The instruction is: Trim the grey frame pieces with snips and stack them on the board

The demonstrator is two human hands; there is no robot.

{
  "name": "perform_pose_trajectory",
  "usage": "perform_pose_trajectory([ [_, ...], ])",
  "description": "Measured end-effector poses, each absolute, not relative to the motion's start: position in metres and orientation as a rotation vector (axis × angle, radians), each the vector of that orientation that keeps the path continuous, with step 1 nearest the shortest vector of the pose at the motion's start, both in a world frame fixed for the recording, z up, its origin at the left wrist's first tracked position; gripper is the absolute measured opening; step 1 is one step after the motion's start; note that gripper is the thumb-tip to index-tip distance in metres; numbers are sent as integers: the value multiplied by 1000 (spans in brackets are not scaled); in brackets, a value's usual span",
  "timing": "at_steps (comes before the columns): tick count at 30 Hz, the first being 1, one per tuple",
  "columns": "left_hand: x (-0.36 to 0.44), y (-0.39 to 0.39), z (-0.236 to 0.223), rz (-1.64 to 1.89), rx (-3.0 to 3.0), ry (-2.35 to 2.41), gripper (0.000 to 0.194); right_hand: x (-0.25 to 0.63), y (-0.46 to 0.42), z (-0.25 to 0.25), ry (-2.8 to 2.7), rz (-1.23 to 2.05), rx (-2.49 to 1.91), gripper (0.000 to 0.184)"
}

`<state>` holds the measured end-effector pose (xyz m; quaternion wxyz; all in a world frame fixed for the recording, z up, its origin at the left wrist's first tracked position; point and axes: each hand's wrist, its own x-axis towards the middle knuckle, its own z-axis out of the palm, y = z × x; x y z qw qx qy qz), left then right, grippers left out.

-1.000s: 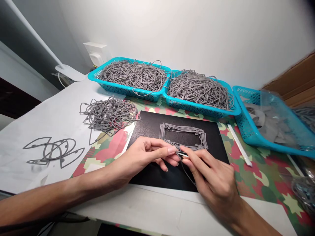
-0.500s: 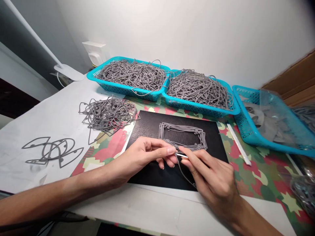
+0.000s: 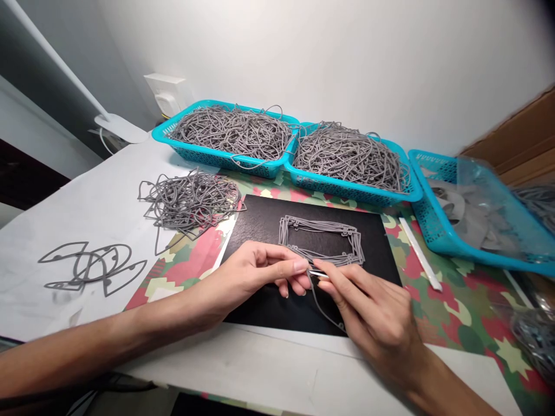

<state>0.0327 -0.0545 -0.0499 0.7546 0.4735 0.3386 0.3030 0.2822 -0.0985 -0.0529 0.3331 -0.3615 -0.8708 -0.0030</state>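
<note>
My left hand (image 3: 273, 268) pinches a thin grey rubber gasket (image 3: 319, 306) between thumb and forefinger. The gasket's loose part curves down toward my right palm. My right hand (image 3: 373, 294) is closed around a slim, pointed metal tool (image 3: 318, 274), perhaps tweezers or a blade; its tip meets the gasket at my left fingertips, and its rear is hidden by my fingers. Both hands are above a black mat (image 3: 260, 219). Just beyond them, a stack of grey rectangular gaskets (image 3: 321, 224) lies on the mat.
Two blue baskets (image 3: 277, 167) heaped with grey gaskets stand at the back. A third blue basket (image 3: 446, 231) with plastic bags is at right. At left lie a tangled gasket pile (image 3: 195, 199) and several loose gaskets (image 3: 93, 266). A white strip (image 3: 420, 254) lies beside the mat.
Both hands stay nearly in place over the mat. The metal tool's tip has shifted very slightly against the gasket; nothing else visibly differs.
</note>
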Motion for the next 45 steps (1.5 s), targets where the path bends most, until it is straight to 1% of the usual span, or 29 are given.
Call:
perform_pose_trajectory([
  [10, 34, -55, -45, 633, 1012, 799, 32, 281, -98, -56, -2243, -14, -976, 25],
  [15, 32, -56, -44, 620, 986, 849, 34, 283, -96, -56, -2156, 92, -1013, 29],
  [17, 32, -56, -45, 631, 991, 826, 35, 283, -96, -54, -2103, 178, -1060, 27],
  [20, 34, -56, -47, 655, 988, 820, 35, 279, -98, -49, -2000, 423, -1109, 16],
  [22, 36, -57, -45, 669, 981, 842, 34, 276, -99, -48, -1944, 613, -1128, 18],
  [24, 35, -57, -39, 651, 997, 842, 37, 275, -99, -49, -1891, 716, -1201, 25],
  [26, 29, -58, -29, 524, 1071, 803, 42, 281, -96, -50, -1856, 710, -1305, 30],
  [30, 9, -59, -6, 78, 1371, 792, 43, 310, -83, -44, -1992, 672, -1425, 36],
  [32, 1, -56, 0, 49, 1534, 905, 45, 328, -78, -38, -2103, 717, -1501, 36],
  [34, -5, -51, -2, 142, 1721, 1038, 54, 343, -75, -32, -2192, 797, -1532, 31],
  [36, -7, -45, -8, 218, 1900, 1099, 56, 352, -74, -29, -2238, 813, -1525, 26],
  [41, -6, -45, -16, 175, 2025, 989, 40, 350, -79, -34, -2325, 784, -1478, 23],
  [45, 1, -56, -13, 126, 2078, 845, 18, 348, -84, -30, -2445, 721, -1396, 16],
])
